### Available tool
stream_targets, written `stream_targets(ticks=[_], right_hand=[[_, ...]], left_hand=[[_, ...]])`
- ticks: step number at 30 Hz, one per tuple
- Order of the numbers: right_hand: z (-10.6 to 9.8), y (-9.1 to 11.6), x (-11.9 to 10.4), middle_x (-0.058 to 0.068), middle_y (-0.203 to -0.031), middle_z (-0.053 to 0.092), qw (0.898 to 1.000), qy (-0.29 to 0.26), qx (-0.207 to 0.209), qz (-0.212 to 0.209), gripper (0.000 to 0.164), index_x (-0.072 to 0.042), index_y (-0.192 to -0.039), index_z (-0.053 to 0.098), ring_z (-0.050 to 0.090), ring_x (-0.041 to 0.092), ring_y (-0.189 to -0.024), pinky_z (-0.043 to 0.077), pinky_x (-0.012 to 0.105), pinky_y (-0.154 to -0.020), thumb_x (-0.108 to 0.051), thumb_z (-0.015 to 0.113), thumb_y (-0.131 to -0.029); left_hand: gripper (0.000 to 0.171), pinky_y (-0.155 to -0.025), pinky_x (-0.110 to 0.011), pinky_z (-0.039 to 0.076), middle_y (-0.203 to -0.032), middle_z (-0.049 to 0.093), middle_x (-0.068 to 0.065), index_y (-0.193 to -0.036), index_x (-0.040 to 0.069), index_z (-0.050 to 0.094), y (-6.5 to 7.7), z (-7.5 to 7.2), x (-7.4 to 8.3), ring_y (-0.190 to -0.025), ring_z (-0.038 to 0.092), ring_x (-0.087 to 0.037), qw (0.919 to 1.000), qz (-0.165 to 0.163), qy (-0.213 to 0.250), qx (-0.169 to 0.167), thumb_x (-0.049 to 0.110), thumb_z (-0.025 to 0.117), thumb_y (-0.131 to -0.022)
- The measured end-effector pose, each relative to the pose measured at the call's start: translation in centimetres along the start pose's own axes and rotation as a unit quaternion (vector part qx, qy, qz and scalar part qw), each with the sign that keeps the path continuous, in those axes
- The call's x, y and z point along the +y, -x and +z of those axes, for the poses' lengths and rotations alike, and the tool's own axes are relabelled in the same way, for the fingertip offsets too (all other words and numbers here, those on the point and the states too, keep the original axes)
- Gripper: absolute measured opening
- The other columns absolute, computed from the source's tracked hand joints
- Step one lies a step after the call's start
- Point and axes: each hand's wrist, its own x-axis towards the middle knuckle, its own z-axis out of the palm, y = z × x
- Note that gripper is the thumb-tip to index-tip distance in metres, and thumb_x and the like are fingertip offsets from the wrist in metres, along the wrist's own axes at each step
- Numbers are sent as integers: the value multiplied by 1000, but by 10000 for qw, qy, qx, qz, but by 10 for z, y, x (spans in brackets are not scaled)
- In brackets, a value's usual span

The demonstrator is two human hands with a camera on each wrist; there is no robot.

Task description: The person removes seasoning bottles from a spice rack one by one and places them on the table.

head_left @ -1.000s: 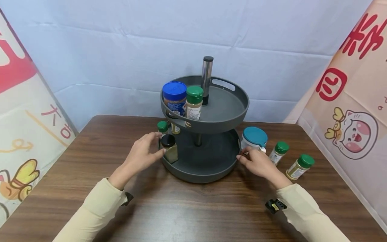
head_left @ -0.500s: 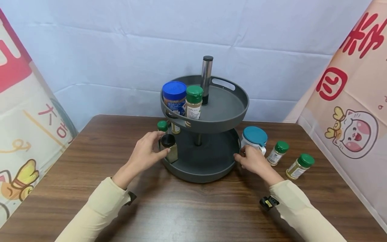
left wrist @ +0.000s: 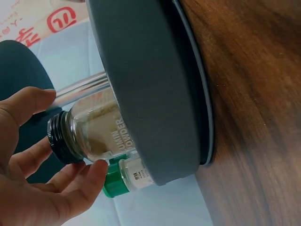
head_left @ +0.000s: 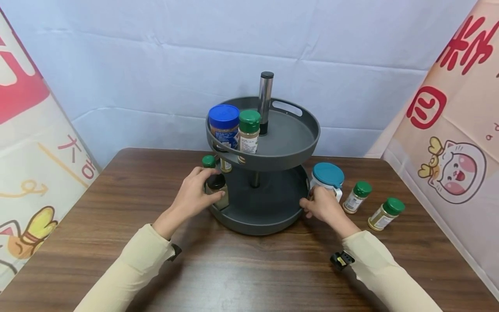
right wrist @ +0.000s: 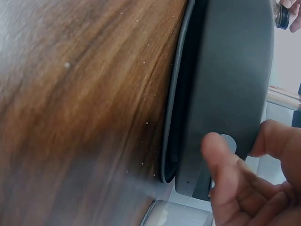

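A dark grey two-tier turntable (head_left: 269, 201) stands on the table with a metal post. At the left of its lower tier is a black-lidded glass jar (left wrist: 96, 127) with "cumin powder" lettering. My left hand (head_left: 192, 194) spreads around this jar, thumb on one side and fingers on the other. In the left wrist view a gap shows between the thumb and the black lid (left wrist: 60, 137). My right hand (head_left: 322, 203) pinches the lower tier's right wall, thumb at the rim, a fingertip (right wrist: 215, 143) at the handle slot (right wrist: 230, 142).
The upper tier (head_left: 290, 136) carries a blue-lidded jar (head_left: 224, 125) and a green-capped bottle (head_left: 249, 132). Another green-capped bottle (head_left: 208, 161) is behind the cumin jar. Right of the turntable are a blue-lidded container (head_left: 328, 174) and two green-capped bottles, one nearer (head_left: 386, 213), one farther (head_left: 356, 197).
My left hand has shifted right, further around the cumin jar. My right hand has moved slightly left at the lower tier's rim. The jars and the turntable look nearly unmoved.
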Motion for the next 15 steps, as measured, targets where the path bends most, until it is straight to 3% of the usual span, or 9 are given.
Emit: stream_targets(ticks=[4,15], right_hand=[[0,0,0,2,-53,61,9999,-97,39,30,20,1,-79,58,59,16,-52,45,31,-44,-18,56,-84],[1,0,1,2,-53,61,9997,-200,107,42,18,0,-77,58,60,17,-51,47,30,-44,-17,57,-82]], left_hand=[[48,-71,-44,50,-112,52,-15,-117,11,58,-4,2,-1,-91,51,-25,9999,-26,43,-101,24,73,-73],[41,-74,-45,52,-109,55,-16,-113,10,60,-7,5,-3,-95,53,-26,9997,173,-56,-154,16,72,-75]])
